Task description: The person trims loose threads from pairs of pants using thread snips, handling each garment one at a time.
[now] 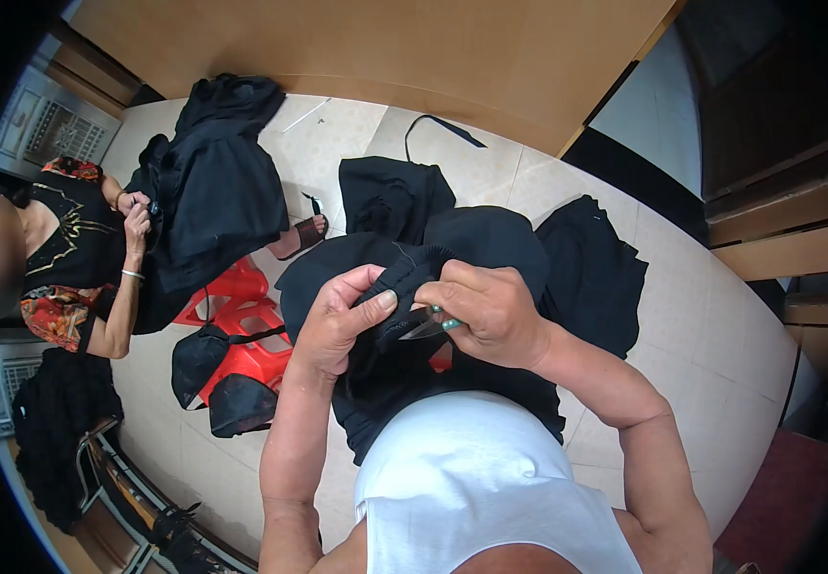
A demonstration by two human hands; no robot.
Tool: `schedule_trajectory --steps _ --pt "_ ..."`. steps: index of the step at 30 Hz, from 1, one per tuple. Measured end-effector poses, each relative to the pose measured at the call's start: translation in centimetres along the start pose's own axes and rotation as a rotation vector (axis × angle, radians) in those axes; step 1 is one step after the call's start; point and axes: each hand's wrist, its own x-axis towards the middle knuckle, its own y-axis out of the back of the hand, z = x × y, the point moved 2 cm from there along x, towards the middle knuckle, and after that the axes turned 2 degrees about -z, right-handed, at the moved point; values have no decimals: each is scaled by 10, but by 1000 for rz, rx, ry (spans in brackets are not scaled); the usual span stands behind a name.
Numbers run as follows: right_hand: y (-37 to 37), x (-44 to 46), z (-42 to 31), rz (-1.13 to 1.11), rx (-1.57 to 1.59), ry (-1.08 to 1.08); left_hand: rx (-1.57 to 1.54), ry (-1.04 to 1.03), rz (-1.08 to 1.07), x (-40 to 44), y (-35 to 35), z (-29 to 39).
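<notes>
Black cloth (419,263) with a gathered edge lies across my lap and rises between my hands. My left hand (347,311) pinches its edge between thumb and fingers. On the right, my right hand (485,311) is closed round small scissors (423,330) with greenish handles. Their blades point left, close to the cloth below my left thumb. More black cloth (591,273) spreads beyond and to the right of my knees.
At the left a seated person (69,239) handles black garments (222,182). A red plastic stool (246,364) with black pieces on it stands between us. A black strap (447,129) lies on the tiled floor (701,335), near a wooden panel (385,48).
</notes>
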Motion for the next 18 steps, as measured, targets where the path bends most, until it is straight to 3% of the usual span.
schedule_trajectory --steps 6,10,16,18 --pt "-7 3 3 -24 41 -79 35 -14 -12 1 5 -3" --pt "-8 -1 15 44 470 -233 4 1 -32 2 -2 2" --pt "1 -4 12 41 395 -244 -10 3 -47 2 -3 0" --pt "-2 -7 2 41 204 -171 -12 -2 -33 2 -3 -1"
